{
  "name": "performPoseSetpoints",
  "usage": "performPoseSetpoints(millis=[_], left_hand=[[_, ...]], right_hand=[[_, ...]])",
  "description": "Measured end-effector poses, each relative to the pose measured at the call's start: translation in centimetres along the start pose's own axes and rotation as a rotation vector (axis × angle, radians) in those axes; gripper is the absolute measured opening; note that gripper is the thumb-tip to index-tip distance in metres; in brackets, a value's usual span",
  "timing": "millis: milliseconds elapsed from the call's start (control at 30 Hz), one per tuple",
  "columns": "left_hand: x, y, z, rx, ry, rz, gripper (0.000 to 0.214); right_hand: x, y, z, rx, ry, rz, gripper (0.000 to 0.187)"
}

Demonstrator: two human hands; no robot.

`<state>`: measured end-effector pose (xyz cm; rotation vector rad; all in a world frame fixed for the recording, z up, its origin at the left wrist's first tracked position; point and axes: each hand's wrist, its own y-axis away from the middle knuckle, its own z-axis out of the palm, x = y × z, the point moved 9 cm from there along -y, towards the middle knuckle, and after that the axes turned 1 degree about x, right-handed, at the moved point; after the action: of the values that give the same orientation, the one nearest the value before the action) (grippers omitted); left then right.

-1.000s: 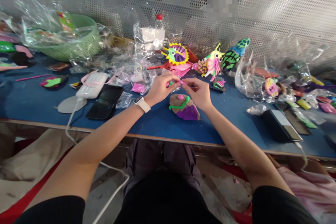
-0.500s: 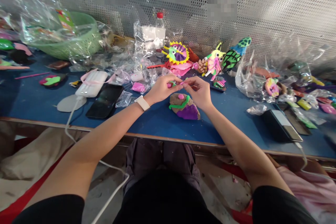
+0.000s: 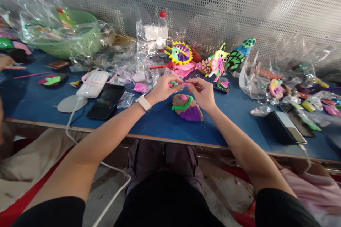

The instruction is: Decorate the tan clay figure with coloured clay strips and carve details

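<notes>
My left hand [image 3: 166,88] and my right hand [image 3: 201,92] meet above the table, fingertips pinched together on a small bit of pink clay [image 3: 185,84]. Its exact shape is mostly covered by the fingers. Some green and pink clay [image 3: 172,83] shows by my left palm; whether it is held there or lies behind, I cannot tell. Just below the hands rests a brown clay piece [image 3: 177,99] with a purple patch [image 3: 192,114], a wavy green strip [image 3: 183,107] and a pink ball [image 3: 183,97] on it. Neither hand touches that piece.
Left of my arm lie a black phone [image 3: 106,102] and a white power bank [image 3: 93,84] with a cable. Behind are a green basket [image 3: 90,32], clear plastic wrappers and several clay animals [image 3: 218,63]. A dark device [image 3: 285,127] sits right. Another person's hand [image 3: 4,62] shows far left.
My hands stay nearly still, both pinching the pink clay. Another person's hand and arm have come into view at the far left edge.
</notes>
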<state>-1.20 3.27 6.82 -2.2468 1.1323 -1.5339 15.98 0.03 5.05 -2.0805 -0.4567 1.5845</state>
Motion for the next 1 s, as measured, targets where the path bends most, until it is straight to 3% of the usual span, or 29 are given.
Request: performPoseSetpoints(millis=[267, 633, 1000], left_hand=[[0.2, 0.2, -0.3, 0.012, -0.044, -0.003, 0.056], [0.6, 0.3, -0.4, 0.035, -0.108, 0.039, 0.053], [0.3, 0.5, 0.6, -0.012, -0.217, 0.084, 0.036]], right_hand=[[-0.3, -0.2, -0.2, -0.006, -0.076, -0.032, 0.024], [0.0, -0.1, 0.0, -0.032, 0.069, -0.011, 0.028], [-1.0, 0.1, 0.5, -0.058, 0.132, -0.066, 0.023]])
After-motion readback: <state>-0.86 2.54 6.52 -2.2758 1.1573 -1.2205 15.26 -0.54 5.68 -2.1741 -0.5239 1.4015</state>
